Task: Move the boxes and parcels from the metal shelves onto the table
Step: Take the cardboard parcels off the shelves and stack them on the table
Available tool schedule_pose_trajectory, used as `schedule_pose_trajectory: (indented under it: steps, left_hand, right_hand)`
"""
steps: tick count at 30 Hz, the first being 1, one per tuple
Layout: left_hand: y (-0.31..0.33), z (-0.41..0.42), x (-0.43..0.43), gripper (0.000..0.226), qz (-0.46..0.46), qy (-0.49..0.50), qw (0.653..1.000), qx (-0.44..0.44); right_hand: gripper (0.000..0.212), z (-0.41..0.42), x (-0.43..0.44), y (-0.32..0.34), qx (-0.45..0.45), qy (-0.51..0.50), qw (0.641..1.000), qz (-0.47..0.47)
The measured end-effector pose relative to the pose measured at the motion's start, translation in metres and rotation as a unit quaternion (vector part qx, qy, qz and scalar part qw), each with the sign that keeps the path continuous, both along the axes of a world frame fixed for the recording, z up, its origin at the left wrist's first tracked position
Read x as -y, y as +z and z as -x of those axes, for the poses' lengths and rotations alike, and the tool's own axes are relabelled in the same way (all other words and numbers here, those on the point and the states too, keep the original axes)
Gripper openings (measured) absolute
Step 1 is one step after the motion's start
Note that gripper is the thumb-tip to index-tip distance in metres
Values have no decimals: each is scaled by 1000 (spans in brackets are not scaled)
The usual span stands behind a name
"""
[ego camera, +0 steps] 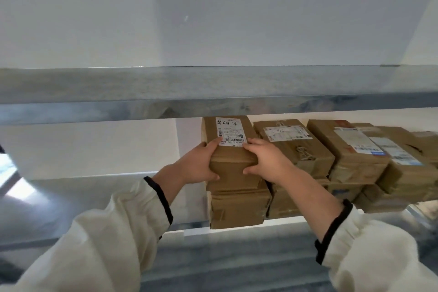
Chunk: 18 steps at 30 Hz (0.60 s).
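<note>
From the camera on my head, I look at the metal shelf [94, 201] in front of me. My left hand [196, 163] and my right hand [263, 161] both hold the top box [233, 156]. My left hand is on its left side and my right hand is on its right side. My fingers curl over the top of the box and my thumbs press on the near side. The box is brown and has a white label [231, 134] on top.

The top box sits on another brown box [237, 206], at the left end of a row. The stack is at the near edge of the shelf. To the right there are more brown boxes [350, 149] with labels, side by side and also stacked. They go on to the far right.

Another metal shelf [213, 92] is just above the boxes. My white sleeves [106, 244] have dark cuffs.
</note>
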<state>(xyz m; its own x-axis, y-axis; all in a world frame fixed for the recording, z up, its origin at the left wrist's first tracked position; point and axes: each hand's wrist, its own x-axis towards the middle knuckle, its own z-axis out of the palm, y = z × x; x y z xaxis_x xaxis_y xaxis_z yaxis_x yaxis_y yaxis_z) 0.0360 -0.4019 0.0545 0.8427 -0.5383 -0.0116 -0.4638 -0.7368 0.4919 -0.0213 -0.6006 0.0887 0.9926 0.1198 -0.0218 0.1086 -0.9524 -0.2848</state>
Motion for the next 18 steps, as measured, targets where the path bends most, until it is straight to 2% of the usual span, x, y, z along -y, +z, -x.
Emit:
schedule_pose_trajectory:
  steps: [8, 18]
  left_hand:
    - [13, 39, -66, 105, -1, 57, 998, 29]
    - [14, 94, -166, 103, -4, 183, 983, 13]
  right_hand:
    - [77, 17, -57, 4, 33, 70, 997, 9]
    - [77, 22, -160, 8, 17, 193, 981, 13]
